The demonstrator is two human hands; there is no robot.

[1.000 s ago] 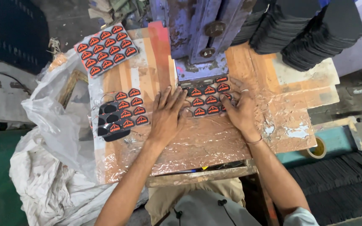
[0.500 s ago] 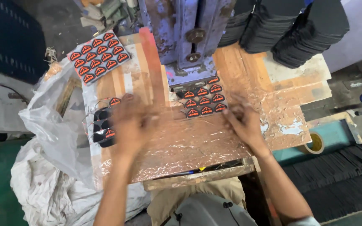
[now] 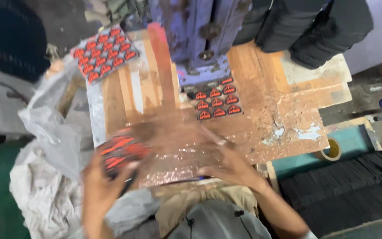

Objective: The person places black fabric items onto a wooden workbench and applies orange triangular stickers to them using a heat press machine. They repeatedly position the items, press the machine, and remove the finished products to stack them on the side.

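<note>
Badge sheet (image 3: pixel 121 153) — blurred, seemingly gripped at left hand's (image 3: pixel 96 186) fingertips.

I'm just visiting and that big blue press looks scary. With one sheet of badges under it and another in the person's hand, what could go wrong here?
1. The right hand rests on the table near the press; reaching in to straighten the badge sheet might put fingers under it.
2. The left hand holds a blurred sheet at the table edge above a plastic bag; it could slip off.

A blue press (image 3: pixel 200 40) stands at the bench's (image 3: pixel 261 88) far edge; black stacks (image 3: pixel 310 31) sit right of it, a tape roll (image 3: pixel 331 149) further right below.
</note>
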